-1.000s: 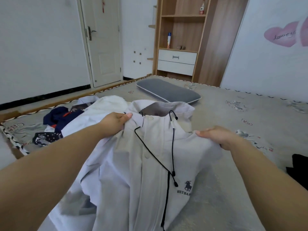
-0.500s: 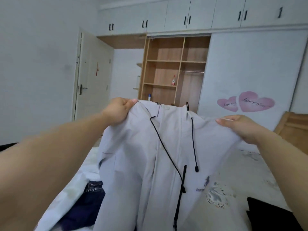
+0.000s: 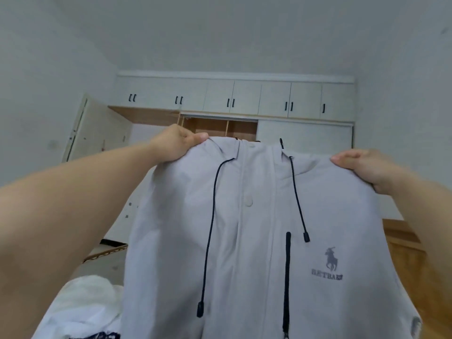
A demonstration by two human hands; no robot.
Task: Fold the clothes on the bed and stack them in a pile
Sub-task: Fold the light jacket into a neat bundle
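We held the grey hooded jacket (image 3: 256, 228) up in front of us, front side facing the camera, clear of the bed. Our left hand (image 3: 175, 143) pinched the top edge at one shoulder; our right hand (image 3: 362, 165) pinched the other shoulder, fingers curled over the fabric. The jacket hung full length between the two grips, with its black drawcords (image 3: 210, 231) dangling loose and the horse logo (image 3: 330, 260) visible on the chest.

We judged the task to be at an early stage: this jacket showed no fold, and no finished pile appeared in view. A white garment (image 3: 85, 304) lay crumpled at the lower left, with a scrap of dark patterned cloth (image 3: 105, 335) just beside it, so more items evidently remained.

The jacket's lower hem ran out of frame, so we could not tell whether it touched the bed. The wardrobe (image 3: 234, 101) and the door (image 3: 97, 133) stood well apart from the garment, and open air lay on both sides of our arms. The bed surface below was mostly hidden behind the jacket.
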